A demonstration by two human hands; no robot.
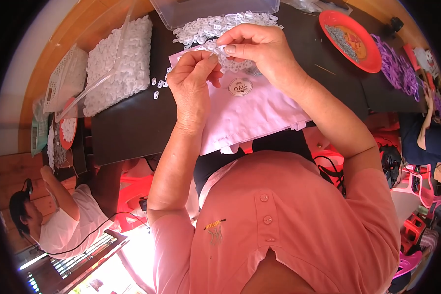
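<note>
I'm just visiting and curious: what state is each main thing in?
Left hand: raised, fingers curled, grip unclear
Right hand: raised, fingers curled, grip unclear
White pieces: loose, some piled
Pink cloth: spread out, partly covered by white pieces
Red plate: partly filled with grey bits
Purple strips: loosely heaped

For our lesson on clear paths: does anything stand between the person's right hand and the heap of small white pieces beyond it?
Nothing visible does. The right hand appears close to the white pieces, with no wall or lid between. The clear box is on the heap's far side.
</note>
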